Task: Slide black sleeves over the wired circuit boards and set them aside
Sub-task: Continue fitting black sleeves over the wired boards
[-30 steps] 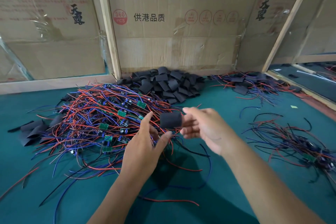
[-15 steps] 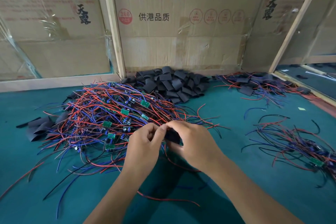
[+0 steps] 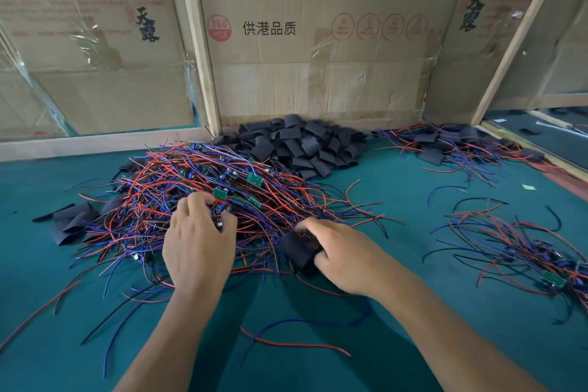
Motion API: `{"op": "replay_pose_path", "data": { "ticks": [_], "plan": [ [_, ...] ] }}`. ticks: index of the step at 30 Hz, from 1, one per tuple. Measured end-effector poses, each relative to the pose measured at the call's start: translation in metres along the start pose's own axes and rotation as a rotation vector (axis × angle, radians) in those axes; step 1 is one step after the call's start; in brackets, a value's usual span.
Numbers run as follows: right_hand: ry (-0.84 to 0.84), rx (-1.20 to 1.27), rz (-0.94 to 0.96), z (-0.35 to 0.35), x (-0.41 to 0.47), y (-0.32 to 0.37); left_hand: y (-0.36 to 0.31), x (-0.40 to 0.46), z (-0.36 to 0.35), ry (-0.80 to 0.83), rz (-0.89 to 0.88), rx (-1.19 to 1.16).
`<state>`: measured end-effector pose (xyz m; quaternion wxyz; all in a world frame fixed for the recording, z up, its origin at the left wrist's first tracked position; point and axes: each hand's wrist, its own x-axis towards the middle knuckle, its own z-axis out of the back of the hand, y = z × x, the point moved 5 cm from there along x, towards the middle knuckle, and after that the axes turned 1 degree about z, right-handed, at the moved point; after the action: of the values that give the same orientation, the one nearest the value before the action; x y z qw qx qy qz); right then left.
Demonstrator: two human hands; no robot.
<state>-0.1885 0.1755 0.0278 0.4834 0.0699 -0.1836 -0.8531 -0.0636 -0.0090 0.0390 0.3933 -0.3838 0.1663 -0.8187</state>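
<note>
A: How far along is this?

B: Early, I judge. The big tangle of wired circuit boards (image 3: 222, 188) is unsleeved, and the heap of black sleeves (image 3: 299, 146) by the cardboard wall (image 3: 318, 80) is large. A smaller sleeved batch (image 3: 451, 143) lies far right, set aside.

A: And the hands?

B: The right hand (image 3: 346, 255) curls round a black sleeve (image 3: 297, 248) just above the green surface (image 3: 413, 312); a board seems to sit inside it, though I cannot tell how deep. The left hand (image 3: 197, 245) is down in the tangle, fingers curled on a board or its wires.

A: What differs from half a second ago?

B: Then both hands met at the sleeve. Now they are apart, the left gone for the next board.
</note>
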Motion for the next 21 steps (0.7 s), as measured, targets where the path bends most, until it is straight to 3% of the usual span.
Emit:
{"op": "replay_pose_path", "data": {
  "ticks": [2,6,11,21],
  "plan": [
    [0.037,0.047,-0.027,0.001,-0.001,-0.004,0.001,0.001,-0.002,0.006,-0.001,-0.010],
    [-0.219,0.074,-0.035,0.013,0.002,-0.007,0.002,0.002,-0.004,0.015,-0.025,-0.043],
    [-0.170,-0.105,-0.034,-0.008,0.001,0.004,-0.006,-0.001,-0.008,0.045,-0.083,0.035],
    [-0.132,-0.042,-0.017,-0.010,0.003,0.002,-0.006,-0.003,-0.016,0.147,-0.115,0.187]
  ]
}}
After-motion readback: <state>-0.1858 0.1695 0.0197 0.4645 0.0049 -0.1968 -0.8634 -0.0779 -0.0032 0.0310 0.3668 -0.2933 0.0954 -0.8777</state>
